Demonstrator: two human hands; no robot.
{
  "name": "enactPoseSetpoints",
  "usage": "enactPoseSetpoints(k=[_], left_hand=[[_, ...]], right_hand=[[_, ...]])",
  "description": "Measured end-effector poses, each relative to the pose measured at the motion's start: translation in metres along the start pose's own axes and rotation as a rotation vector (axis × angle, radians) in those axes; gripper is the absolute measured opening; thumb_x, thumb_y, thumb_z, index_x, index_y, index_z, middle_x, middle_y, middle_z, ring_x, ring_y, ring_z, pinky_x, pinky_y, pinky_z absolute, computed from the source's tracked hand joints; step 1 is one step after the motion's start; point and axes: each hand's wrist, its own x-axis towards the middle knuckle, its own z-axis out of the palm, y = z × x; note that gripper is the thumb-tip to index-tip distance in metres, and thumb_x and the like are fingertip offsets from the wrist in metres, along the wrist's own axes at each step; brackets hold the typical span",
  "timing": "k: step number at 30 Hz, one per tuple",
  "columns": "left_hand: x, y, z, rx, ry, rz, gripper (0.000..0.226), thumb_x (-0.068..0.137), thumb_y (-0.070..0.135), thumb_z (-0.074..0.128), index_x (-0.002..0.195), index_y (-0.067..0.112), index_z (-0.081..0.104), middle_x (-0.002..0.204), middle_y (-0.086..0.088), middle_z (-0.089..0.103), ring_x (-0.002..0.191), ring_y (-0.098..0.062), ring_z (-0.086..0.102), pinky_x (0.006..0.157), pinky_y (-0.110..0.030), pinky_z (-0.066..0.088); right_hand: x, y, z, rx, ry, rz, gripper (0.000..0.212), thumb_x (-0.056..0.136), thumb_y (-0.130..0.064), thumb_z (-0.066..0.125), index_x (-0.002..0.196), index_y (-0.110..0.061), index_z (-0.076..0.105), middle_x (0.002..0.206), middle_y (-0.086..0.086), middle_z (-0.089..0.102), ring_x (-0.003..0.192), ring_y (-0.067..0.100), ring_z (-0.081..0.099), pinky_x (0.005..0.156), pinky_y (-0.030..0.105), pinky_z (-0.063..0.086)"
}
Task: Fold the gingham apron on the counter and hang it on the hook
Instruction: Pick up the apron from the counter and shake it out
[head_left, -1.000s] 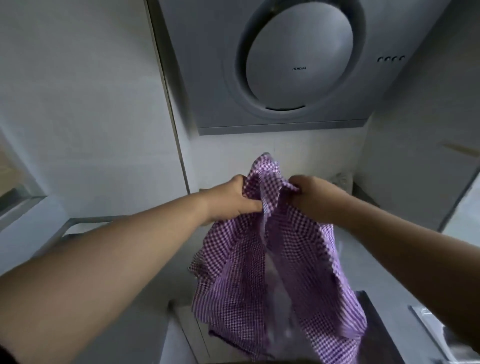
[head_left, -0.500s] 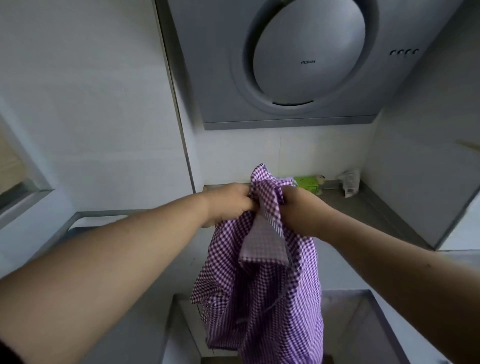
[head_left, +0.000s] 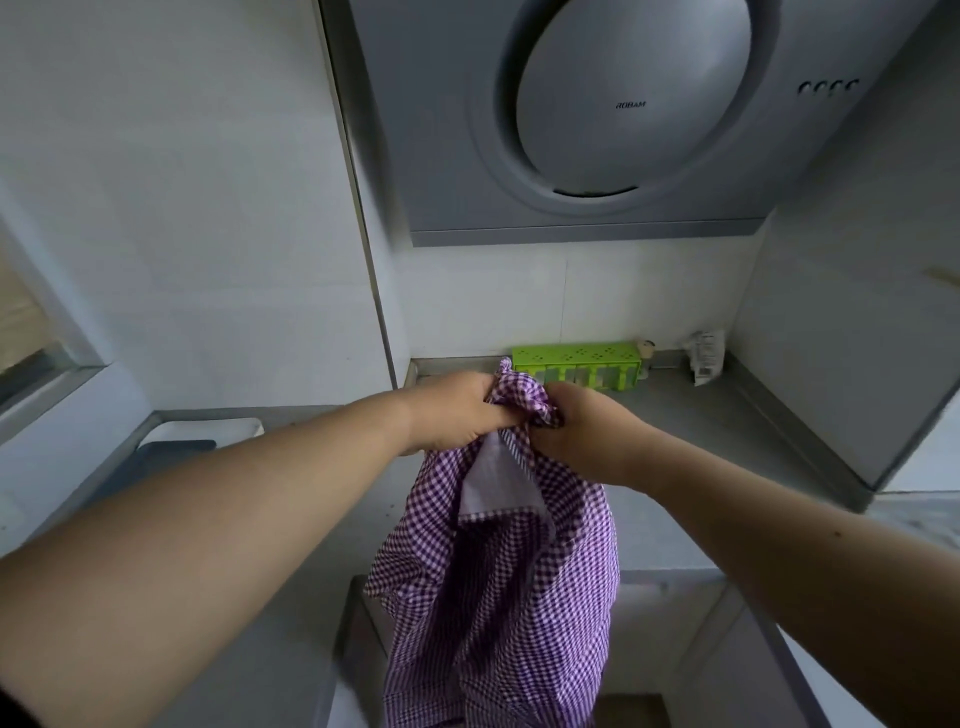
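Note:
The purple-and-white gingham apron (head_left: 498, 587) hangs in the air in front of me, bunched at its top and drooping in loose folds towards the bottom edge of the view. My left hand (head_left: 457, 410) and my right hand (head_left: 582, 431) both grip the gathered top, side by side and nearly touching. A pale inner panel of the fabric shows just below my hands. The apron's lower end runs out of view. No hook is visible.
A grey counter (head_left: 727, 431) runs along the back wall under a round-faced range hood (head_left: 623, 104). On it stand a green rack (head_left: 576, 364) and a small white packet (head_left: 706, 356). A white tray (head_left: 208, 431) lies at the left. A recessed basin rim (head_left: 675, 577) lies below the apron.
My hands have drawn closer together and lowered with the apron's top, so the fabric hangs narrower and more bunched. The view has tilted down, revealing the green rack and counter.

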Motion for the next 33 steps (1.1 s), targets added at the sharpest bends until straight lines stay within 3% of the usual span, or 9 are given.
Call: enactPoseSetpoints(k=[3,7,10,13,15,20,23,26,33], left_hand=[[-0.003,-0.004,-0.003,0.027,0.079,0.019,0.029,0.100,0.056,0.061,0.115,0.033,0.070,0.114,0.012,0.074,0.107,-0.011,0.067,0.098,-0.034,0.052],[-0.002,-0.019,-0.014,0.041,0.209,-0.037,0.025,0.108,0.040,0.052,0.119,0.023,0.067,0.110,0.004,0.072,0.096,-0.012,0.067,0.081,-0.028,0.054],[-0.001,-0.037,-0.020,0.137,0.246,-0.077,0.022,0.108,0.036,0.051,0.112,0.020,0.065,0.106,0.001,0.072,0.095,-0.015,0.067,0.087,-0.036,0.057],[-0.001,-0.045,-0.016,0.160,0.197,-0.077,0.025,0.107,0.042,0.052,0.115,0.022,0.065,0.110,0.002,0.071,0.100,-0.015,0.067,0.091,-0.039,0.056],[-0.002,-0.039,-0.008,0.118,0.132,-0.034,0.028,0.107,0.047,0.052,0.119,0.026,0.065,0.113,0.007,0.072,0.101,-0.011,0.066,0.093,-0.036,0.055],[0.003,-0.024,0.003,0.160,0.044,0.049,0.024,0.106,0.047,0.056,0.122,0.033,0.066,0.120,0.011,0.071,0.108,-0.010,0.065,0.102,-0.037,0.052],[-0.001,-0.027,-0.007,0.153,-0.053,0.066,0.011,0.103,0.034,0.061,0.112,0.031,0.067,0.111,0.008,0.073,0.102,-0.010,0.069,0.093,-0.028,0.055],[0.000,-0.044,-0.015,0.179,-0.086,-0.066,0.020,0.102,0.024,0.054,0.117,0.017,0.065,0.109,-0.007,0.074,0.101,-0.025,0.072,0.087,-0.038,0.062],[0.039,-0.070,-0.015,0.303,0.012,-0.049,0.019,0.104,0.032,0.049,0.116,0.036,0.063,0.113,0.009,0.070,0.103,-0.012,0.066,0.094,-0.037,0.053]], right_hand=[[-0.004,0.016,0.001,0.073,-0.187,0.062,0.023,0.092,-0.033,0.070,0.110,-0.022,0.063,0.101,-0.001,0.073,0.091,0.013,0.071,0.080,0.027,0.061],[-0.027,0.038,0.014,0.076,-0.497,0.237,0.048,0.091,-0.037,0.072,0.135,-0.026,0.057,0.129,-0.003,0.068,0.114,0.018,0.066,0.095,0.036,0.057],[-0.033,0.054,-0.002,-0.227,-0.630,0.270,0.047,0.095,-0.034,0.068,0.140,-0.023,0.057,0.134,-0.004,0.064,0.114,0.013,0.062,0.105,0.033,0.050],[-0.020,0.074,-0.053,-0.546,-0.171,0.230,0.021,0.093,-0.026,0.060,0.113,-0.021,0.067,0.112,0.003,0.072,0.090,0.018,0.064,0.083,0.032,0.051],[-0.017,0.079,-0.074,-0.511,0.129,0.191,0.025,0.085,-0.033,0.060,0.104,-0.018,0.067,0.100,0.007,0.072,0.090,0.028,0.067,0.079,0.039,0.054],[-0.027,0.077,-0.042,-0.351,-0.080,0.235,0.013,0.095,-0.011,0.057,0.101,-0.022,0.063,0.094,0.001,0.070,0.083,0.017,0.067,0.067,0.030,0.053],[-0.027,0.100,-0.040,-0.382,-0.031,0.293,0.026,0.099,-0.015,0.053,0.124,-0.021,0.058,0.115,0.007,0.070,0.095,0.021,0.066,0.079,0.031,0.053],[-0.031,0.121,-0.056,-0.383,0.039,0.388,0.037,0.105,-0.025,0.048,0.141,-0.019,0.052,0.127,0.011,0.068,0.107,0.027,0.065,0.094,0.041,0.053],[-0.022,0.163,-0.072,-0.343,0.102,0.489,0.059,0.102,-0.060,0.034,0.112,-0.015,0.072,0.102,0.010,0.073,0.084,0.023,0.065,0.083,0.038,0.052]])
